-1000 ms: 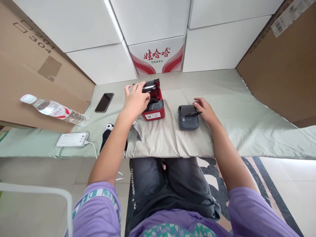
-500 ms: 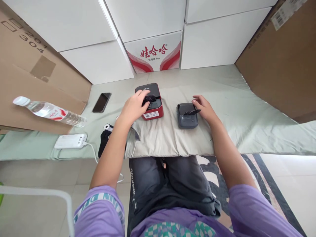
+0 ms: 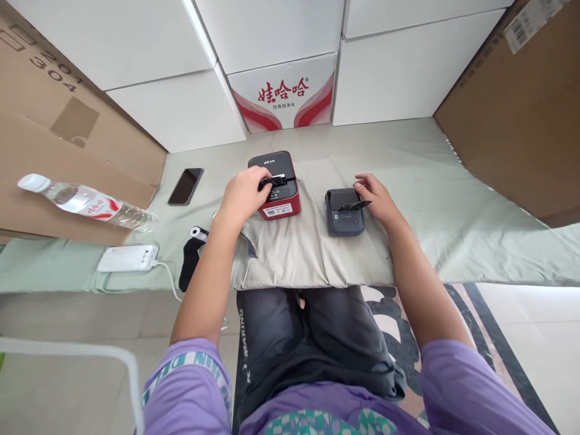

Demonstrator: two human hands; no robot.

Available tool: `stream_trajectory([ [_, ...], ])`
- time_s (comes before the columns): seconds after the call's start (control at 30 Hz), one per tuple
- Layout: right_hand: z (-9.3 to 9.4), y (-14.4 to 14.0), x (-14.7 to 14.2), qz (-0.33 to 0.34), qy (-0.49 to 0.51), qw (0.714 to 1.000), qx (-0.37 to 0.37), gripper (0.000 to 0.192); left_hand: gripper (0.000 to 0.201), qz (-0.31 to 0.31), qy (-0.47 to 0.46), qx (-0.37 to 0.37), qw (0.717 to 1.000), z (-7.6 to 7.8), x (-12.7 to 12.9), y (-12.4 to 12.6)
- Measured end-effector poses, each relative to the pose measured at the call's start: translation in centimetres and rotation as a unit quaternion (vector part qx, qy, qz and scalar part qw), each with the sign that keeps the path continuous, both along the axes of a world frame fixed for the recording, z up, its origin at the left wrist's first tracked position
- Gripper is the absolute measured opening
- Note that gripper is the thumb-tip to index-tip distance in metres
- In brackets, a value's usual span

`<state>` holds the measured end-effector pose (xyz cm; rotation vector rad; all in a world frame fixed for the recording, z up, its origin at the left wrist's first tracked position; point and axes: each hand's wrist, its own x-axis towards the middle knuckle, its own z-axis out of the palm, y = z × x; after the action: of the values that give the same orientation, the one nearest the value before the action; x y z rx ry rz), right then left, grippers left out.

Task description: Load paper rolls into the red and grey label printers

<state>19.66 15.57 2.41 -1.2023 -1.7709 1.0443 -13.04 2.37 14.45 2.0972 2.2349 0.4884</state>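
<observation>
two small printers under two hands

stacked white cartons (image 3: 281,30) close off the back, one of them printed with red waves and red characters, and brown cardboard boxes (image 3: 521,115) lean in at both sides. below them runs a pale green cloth (image 3: 453,199), with a beige cushion (image 3: 312,254) lying on it in front of the seated person.

on the cushion stand a red label printer (image 3: 277,192) with a dark lid, shut, and just to its right, apart from it, a grey portable printer (image 3: 344,212). the left hand (image 3: 243,196) rests against the red printer's left side, fingers curled over the front of the lid where a dark strip pokes out; whether the fingertips pinch that strip or only press on it is hard to tell. the right hand (image 3: 378,199) lies beside the grey printer's right edge, fingers loosely bent, the thumb and forefinger at a dark strip (image 3: 353,206) jutting from its slot.

off to the left on the green cloth lie a black phone (image 3: 185,186), face up, a water bottle (image 3: 86,202) on its side against the cardboard, a white power bank (image 3: 128,258) with a cable, and a small black device (image 3: 190,260) near the left forearm.
</observation>
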Motion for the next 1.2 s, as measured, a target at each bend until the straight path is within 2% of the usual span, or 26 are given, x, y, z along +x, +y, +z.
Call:
stream_trajectory([
  [0.2, -0.2, 0.1, 0.0, -0.001, -0.003, 1.000, 0.005, 0.040, 0.047, -0.010, 0.021, -0.003, 1.000, -0.4, 0.7, -0.6],
  [0.43, -0.6, 0.4, 0.0, -0.002, 0.013, 1.000, 0.005, 0.043, 0.042, 0.046, 0.059, -0.009, 0.997, -0.8, 2.2, -0.5],
  [0.73, -0.6, 0.2, 0.0, -0.004, 0.027, 1.000, -0.006, 0.042, 0.035, 0.061, 0.074, -0.016, 0.995, -0.6, 2.8, -0.4],
  [0.83, -0.5, 0.2, -0.1, -0.005, 0.026, 1.000, -0.007, 0.044, 0.036, 0.046, 0.044, -0.010, 0.998, -0.3, 2.2, -0.3],
  [0.9, -0.5, 0.2, -0.1, -0.005, 0.025, 1.000, -0.005, 0.044, 0.040, 0.046, 0.004, 0.027, 0.999, -0.5, 2.3, -0.6],
  [0.97, -0.5, 0.2, -0.1, -0.003, 0.025, 1.000, -0.002, 0.045, 0.046, 0.065, -0.037, 0.107, 0.991, -1.4, 3.5, -1.2],
  [1.03, -0.5, 0.1, -0.2, -0.001, 0.024, 1.000, 0.002, 0.044, 0.049, 0.075, -0.075, 0.186, 0.977, -3.2, 5.8, -2.1],
  [1.07, -0.5, 0.1, -0.2, -0.001, 0.023, 1.000, 0.005, 0.044, 0.048, 0.058, -0.096, 0.197, 0.974, -4.3, 7.2, -2.6],
  [1.2, -0.4, -0.1, -0.4, -0.001, 0.017, 1.000, 0.011, 0.041, 0.057, -0.054, -0.171, 0.108, 0.978, -8.6, 12.5, -4.1],
])
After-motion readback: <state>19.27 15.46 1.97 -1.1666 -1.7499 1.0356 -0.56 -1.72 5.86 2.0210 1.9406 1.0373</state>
